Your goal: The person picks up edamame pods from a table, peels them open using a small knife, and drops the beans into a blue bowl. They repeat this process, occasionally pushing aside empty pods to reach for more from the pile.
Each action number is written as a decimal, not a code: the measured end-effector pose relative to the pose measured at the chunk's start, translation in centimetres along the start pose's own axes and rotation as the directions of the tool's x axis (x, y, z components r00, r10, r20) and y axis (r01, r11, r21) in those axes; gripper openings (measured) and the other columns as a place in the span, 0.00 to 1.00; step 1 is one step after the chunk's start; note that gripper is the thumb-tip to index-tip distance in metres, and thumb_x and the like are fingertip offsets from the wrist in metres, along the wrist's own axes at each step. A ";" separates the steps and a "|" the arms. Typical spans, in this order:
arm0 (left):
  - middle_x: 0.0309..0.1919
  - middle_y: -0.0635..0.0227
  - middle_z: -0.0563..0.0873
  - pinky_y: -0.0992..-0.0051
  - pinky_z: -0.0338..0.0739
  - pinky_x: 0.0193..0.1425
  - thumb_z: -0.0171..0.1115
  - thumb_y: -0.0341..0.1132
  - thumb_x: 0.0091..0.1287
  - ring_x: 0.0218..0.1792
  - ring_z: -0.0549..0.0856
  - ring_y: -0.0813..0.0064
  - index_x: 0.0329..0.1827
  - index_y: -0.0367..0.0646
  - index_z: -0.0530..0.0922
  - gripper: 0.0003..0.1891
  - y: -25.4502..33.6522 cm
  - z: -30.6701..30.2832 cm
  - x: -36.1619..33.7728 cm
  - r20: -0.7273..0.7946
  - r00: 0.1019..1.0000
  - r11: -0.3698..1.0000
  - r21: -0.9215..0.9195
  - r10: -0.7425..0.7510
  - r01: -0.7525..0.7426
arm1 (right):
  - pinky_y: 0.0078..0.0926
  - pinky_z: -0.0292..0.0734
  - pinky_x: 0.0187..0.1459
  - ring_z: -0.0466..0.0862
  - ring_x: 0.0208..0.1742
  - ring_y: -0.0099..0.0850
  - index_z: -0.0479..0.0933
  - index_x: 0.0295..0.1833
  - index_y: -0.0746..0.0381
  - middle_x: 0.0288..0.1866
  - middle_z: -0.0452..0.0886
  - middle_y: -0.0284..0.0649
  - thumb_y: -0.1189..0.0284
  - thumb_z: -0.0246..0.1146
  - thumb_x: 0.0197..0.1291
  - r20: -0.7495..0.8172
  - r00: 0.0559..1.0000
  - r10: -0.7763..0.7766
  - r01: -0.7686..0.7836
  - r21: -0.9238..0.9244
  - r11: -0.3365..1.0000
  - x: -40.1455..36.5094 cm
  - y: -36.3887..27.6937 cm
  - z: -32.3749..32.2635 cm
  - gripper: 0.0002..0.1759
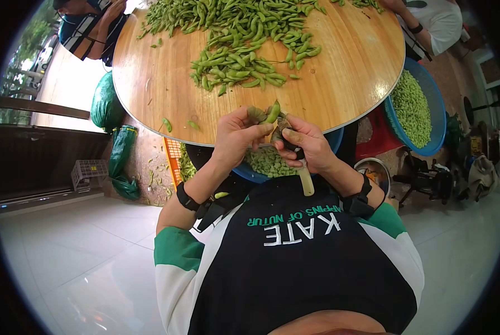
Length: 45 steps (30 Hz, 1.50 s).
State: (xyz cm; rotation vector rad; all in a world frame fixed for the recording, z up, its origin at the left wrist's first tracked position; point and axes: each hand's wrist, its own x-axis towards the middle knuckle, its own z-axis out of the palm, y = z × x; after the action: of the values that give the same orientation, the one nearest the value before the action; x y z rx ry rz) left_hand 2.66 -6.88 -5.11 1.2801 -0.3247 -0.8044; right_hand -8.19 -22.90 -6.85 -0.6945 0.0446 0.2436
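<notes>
Near the round table's front edge, my left hand [240, 134] pinches a green pod [273, 113], which stands roughly upright between its fingers. My right hand [307, 143] is closed around a tool with a pale handle [306, 181] that points down toward my body; its working end is hidden by fingers. Dark coverings show on some fingertips. The two hands nearly touch at the pod. Below them, a blue basin of shelled beans [268, 162] sits by my lap. Beyond my hands, a pile of green pods [239, 64] lies on the wooden table [166, 84].
Two loose pods [167, 124] lie near the table's left front edge. A blue basket [441, 120] of shelled beans stands at the right, an orange basket [173, 162] at the left. Green sacks [106, 103] rest left of the table. People sit at the far left and far right.
</notes>
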 end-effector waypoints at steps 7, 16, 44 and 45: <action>0.27 0.72 0.81 0.85 0.68 0.26 0.66 0.21 0.57 0.24 0.77 0.86 0.37 0.37 0.79 0.06 -0.5 -0.3 0.2 0.014 0.996 0.992 0.097 0.086 -0.087 | 0.13 0.60 0.17 0.64 0.20 0.18 0.66 0.62 0.64 0.33 0.74 0.36 0.72 0.51 0.70 -0.092 0.996 0.019 -0.023 -0.038 0.999 -0.2 -0.5 0.6 0.18; 0.28 0.67 0.83 0.79 0.74 0.22 0.66 0.23 0.58 0.24 0.82 0.77 0.39 0.41 0.77 0.08 -1.2 -1.4 1.6 0.275 0.958 0.923 -0.341 -0.086 0.180 | 0.13 0.59 0.14 0.64 0.17 0.17 0.71 0.59 0.64 0.30 0.75 0.35 0.73 0.54 0.67 0.044 0.998 0.052 -0.059 0.152 0.987 -0.1 -0.9 -0.7 0.16; 0.21 0.65 0.78 0.77 0.69 0.22 0.64 0.31 0.62 0.20 0.79 0.70 0.37 0.36 0.80 0.07 1.0 0.7 1.4 0.332 0.735 0.384 0.685 0.591 -0.619 | 0.11 0.60 0.15 0.64 0.21 0.17 0.70 0.55 0.58 0.33 0.73 0.34 0.70 0.54 0.68 0.013 1.000 0.000 -0.004 0.348 0.937 0.0 -0.4 -0.1 0.12; 0.20 0.68 0.78 0.79 0.68 0.21 0.63 0.32 0.64 0.19 0.77 0.75 0.37 0.36 0.80 0.07 0.8 1.1 1.3 0.154 0.869 0.668 0.582 0.470 -0.464 | 0.11 0.60 0.15 0.64 0.21 0.17 0.70 0.54 0.59 0.33 0.72 0.35 0.70 0.54 0.68 -0.025 0.999 -0.023 0.029 0.286 0.958 -0.1 -0.5 0.1 0.11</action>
State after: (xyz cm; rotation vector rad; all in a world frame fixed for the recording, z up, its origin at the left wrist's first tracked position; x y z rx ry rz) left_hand 3.18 -8.49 -4.34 1.6927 -0.9265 -0.2341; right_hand -8.22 -23.22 -6.42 -0.4088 0.0896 0.1993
